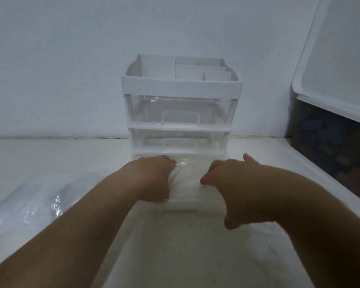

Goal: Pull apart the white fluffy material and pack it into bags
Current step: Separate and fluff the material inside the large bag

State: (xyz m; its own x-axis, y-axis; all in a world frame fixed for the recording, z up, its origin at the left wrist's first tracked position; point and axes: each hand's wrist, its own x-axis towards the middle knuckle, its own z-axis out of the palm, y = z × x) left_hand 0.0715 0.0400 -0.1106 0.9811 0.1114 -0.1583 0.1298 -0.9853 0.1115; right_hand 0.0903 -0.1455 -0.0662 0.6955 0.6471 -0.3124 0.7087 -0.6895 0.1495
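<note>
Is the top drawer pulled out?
No, the top drawer sits flush in the drawer unit; only the bottom drawer is pulled out toward the camera.

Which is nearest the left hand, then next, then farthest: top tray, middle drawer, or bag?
1. The bag, gripped by the left hand, down in front.
2. The middle drawer, just behind and above.
3. The top tray, highest on the stack.

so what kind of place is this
Likely a plain indoor packing spot, at home or in a small workroom: a white table against a bare wall, a small organizer with clear drawers, and clear bags heaped on the left.
</note>
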